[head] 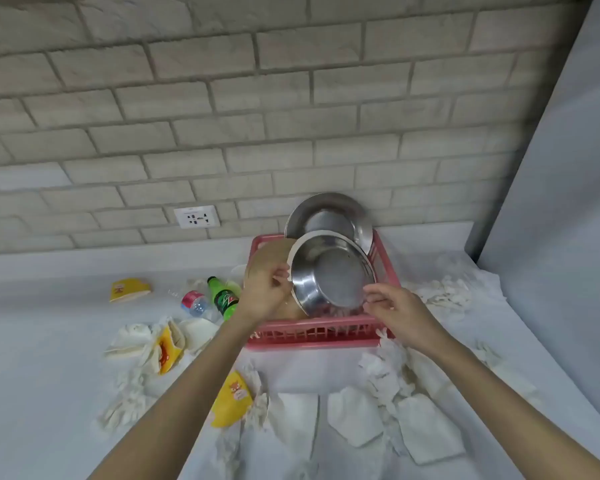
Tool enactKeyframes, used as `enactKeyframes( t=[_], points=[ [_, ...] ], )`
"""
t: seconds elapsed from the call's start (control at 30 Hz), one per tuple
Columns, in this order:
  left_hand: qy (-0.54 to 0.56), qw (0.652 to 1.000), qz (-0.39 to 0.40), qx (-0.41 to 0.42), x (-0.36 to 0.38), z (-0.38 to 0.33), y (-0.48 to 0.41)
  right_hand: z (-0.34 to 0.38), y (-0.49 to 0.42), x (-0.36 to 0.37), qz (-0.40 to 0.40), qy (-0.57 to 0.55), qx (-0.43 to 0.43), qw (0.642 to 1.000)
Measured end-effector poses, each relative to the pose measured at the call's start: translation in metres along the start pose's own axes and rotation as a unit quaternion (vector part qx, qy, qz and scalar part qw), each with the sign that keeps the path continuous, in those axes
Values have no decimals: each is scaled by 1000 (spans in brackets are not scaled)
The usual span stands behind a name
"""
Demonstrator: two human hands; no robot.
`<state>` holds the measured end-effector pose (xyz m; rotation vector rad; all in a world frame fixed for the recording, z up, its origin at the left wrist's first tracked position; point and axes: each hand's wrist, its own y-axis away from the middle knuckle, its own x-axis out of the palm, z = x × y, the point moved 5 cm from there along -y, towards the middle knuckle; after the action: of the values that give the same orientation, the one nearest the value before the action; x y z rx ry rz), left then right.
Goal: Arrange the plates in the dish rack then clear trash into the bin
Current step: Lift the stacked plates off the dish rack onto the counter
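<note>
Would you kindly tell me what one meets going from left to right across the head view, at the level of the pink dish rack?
Yellow cup → water bottle → green soda bottle → left hand → held steel plate → right hand → crumpled tissues.

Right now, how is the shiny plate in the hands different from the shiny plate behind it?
The front plate is held at its rim by the left hand and right hand; the back plate is touched by no hand. The front plate stands nearer; the back plate is partly hidden behind it. Both are round, shiny metal, on edge in the pink rack.
</note>
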<state>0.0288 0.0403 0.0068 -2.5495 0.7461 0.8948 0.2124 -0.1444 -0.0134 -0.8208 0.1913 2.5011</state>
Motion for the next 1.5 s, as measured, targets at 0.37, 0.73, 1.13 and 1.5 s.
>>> enactKeyframes(
  t=[0.37,0.73,1.13,1.5],
  points=[
    [-205,968,133,63,49,5,-155,-12,-52,30,13,53,154,987],
    [-65,989,118,56,62,8,-181,-21,-82,38,9,-59,215,975],
    [89,982,95,139,47,-52,-127,-46,-83,6,12,-296,326,898],
    [-61,906,67,414,5,-108,0,-61,-86,-36,164,-459,338,806]
  ],
)
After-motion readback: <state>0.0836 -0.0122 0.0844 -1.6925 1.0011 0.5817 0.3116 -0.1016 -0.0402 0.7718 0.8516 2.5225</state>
